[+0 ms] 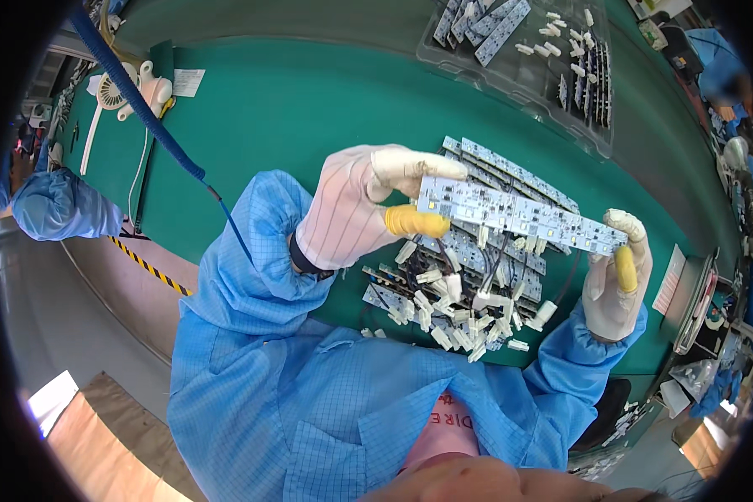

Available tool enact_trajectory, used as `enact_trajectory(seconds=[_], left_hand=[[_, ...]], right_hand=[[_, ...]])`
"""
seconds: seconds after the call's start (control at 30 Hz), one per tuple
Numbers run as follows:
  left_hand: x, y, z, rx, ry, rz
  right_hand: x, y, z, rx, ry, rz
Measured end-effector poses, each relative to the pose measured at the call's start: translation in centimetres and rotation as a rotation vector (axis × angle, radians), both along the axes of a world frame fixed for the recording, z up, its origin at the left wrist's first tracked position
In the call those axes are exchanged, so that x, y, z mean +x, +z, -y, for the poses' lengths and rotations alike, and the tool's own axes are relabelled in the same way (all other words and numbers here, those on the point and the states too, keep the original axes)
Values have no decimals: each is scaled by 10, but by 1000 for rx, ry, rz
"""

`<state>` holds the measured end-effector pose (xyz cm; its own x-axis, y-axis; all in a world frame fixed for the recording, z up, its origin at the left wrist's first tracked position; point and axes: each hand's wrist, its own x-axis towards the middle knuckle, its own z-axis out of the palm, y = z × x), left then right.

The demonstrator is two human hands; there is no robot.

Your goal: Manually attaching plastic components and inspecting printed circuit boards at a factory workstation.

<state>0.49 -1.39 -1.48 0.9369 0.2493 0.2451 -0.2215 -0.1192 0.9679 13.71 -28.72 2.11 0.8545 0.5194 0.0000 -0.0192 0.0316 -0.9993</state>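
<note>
A long, narrow white circuit board (514,212) with small components along it is held up between my two gloved hands. My left hand (364,201) pinches its left end, with a yellow finger cot on one finger. At the board's right end, my right hand (621,272) grips it between thumb and finger, also wearing a yellow cot. Below and behind it lies a pile of similar boards (519,173) with dark wires. White plug connectors (468,322) are heaped at the near side of the pile, close to my chest.
A clear plastic tray (510,102) with more boards and connectors stands at the far right on the green mat (309,92). A blue coiled cord (134,84) hangs at left, near a small white fan (113,90). A co-worker's sleeve (63,205) shows at far left.
</note>
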Motion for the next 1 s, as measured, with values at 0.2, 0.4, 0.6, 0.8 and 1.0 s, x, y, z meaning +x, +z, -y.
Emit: enact_trajectory(seconds=[0.2,0.4,0.6,0.8,1.0], left_hand=[[1,9,-5,-9,-43,-49],[0,11,-1,-173,-50,1],[1,5,-3,-171,-42,-2],[4,2,-5,-27,84,37],[5,2,-7,-2,94,44]], right_hand=[[-4,7,-3,162,60,2],[-4,3,3,89,-6,51],[-8,9,8,98,58,-111],[-11,17,5,48,85,-84],[-11,17,5,39,71,-73]])
